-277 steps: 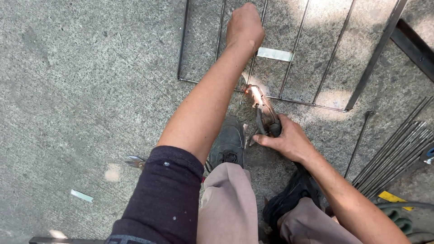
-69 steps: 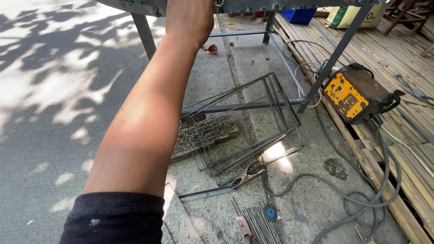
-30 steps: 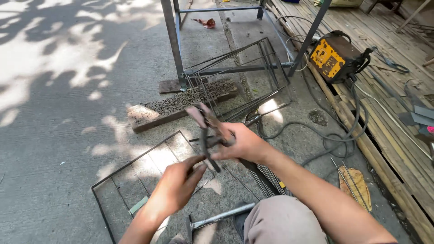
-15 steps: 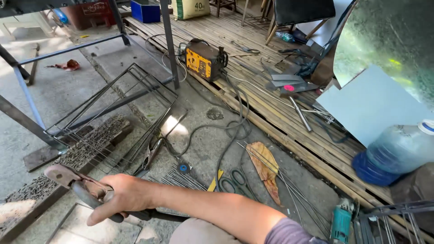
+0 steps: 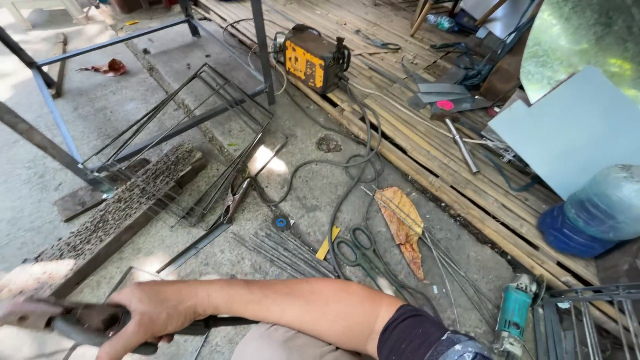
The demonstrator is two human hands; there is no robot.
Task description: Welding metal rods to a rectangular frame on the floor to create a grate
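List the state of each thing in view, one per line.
Right hand: closed around a tool handle.
Long-handled tool: held low and level.
Scissors: flat on the concrete, blades closed.
Yellow welder box: upright, cables attached.
Water jug: on its side.
Angle grinder: lying on the ground.
Left hand: out of view.

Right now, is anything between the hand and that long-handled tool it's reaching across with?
No. The right hand is already closed around the dark handle of the tool, with nothing visible between them. The left hand is out of view.
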